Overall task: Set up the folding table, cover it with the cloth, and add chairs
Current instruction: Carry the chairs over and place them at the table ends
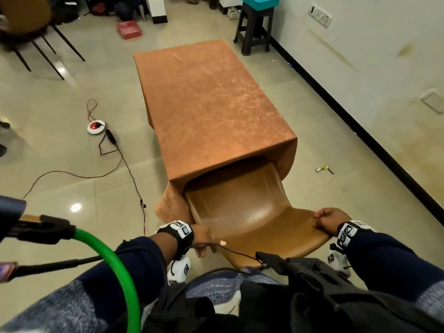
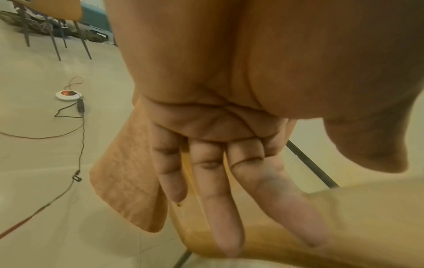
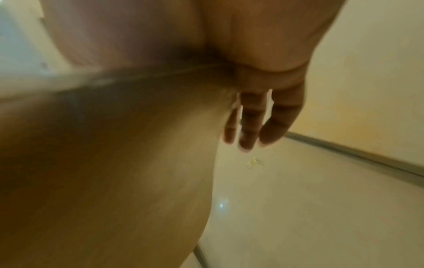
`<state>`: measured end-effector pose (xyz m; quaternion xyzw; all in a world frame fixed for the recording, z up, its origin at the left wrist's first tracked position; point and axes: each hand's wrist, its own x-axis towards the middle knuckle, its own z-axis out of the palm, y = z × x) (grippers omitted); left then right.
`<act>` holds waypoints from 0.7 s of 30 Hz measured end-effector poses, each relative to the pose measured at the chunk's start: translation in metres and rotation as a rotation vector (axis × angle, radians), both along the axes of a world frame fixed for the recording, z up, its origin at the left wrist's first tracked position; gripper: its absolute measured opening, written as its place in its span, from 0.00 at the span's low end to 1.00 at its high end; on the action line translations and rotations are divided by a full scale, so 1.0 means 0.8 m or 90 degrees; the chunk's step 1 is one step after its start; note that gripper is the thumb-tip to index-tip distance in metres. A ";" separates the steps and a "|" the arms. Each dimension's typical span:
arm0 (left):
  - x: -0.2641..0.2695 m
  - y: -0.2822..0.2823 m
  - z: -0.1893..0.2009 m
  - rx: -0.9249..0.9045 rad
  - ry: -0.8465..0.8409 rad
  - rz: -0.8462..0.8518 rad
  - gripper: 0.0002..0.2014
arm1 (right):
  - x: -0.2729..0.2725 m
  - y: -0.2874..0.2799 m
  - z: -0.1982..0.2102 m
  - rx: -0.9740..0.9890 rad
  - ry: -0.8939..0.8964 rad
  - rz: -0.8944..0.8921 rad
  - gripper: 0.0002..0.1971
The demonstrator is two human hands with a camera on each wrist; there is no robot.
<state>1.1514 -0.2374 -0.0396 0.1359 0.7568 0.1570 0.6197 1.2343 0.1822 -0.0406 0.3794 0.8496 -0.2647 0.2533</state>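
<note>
Chair [image 1: 252, 212] at clothed table, left fingers [image 2: 227, 208] straight underneath

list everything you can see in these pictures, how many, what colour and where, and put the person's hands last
table cloth: one, rust orange, draped over the table, mid-floor
chair: one, tan, seat pushed under the cloth's near end
second chair: one, tan with black legs, far left
stool: one, black, by the wall, teal tray on top
red box: one, far floor
round socket: one, white and red, left floor, cables attached
left hand: on the backrest's left edge
right hand: grips the right edge
</note>
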 end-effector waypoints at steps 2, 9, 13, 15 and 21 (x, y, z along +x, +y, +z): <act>-0.040 -0.039 -0.008 0.019 0.066 0.014 0.30 | -0.036 -0.040 0.013 0.154 -0.108 0.130 0.15; -0.162 -0.213 -0.019 0.107 0.105 0.145 0.25 | -0.195 -0.279 0.037 0.141 -0.016 0.254 0.27; -0.215 -0.315 -0.012 0.112 0.073 0.251 0.35 | -0.269 -0.393 0.039 0.113 0.002 0.328 0.28; -0.240 -0.355 -0.006 0.114 0.099 0.282 0.40 | -0.302 -0.440 0.036 0.077 0.021 0.326 0.25; -0.323 -0.421 -0.007 0.128 0.143 0.400 0.28 | -0.404 -0.549 0.028 0.021 0.067 0.357 0.23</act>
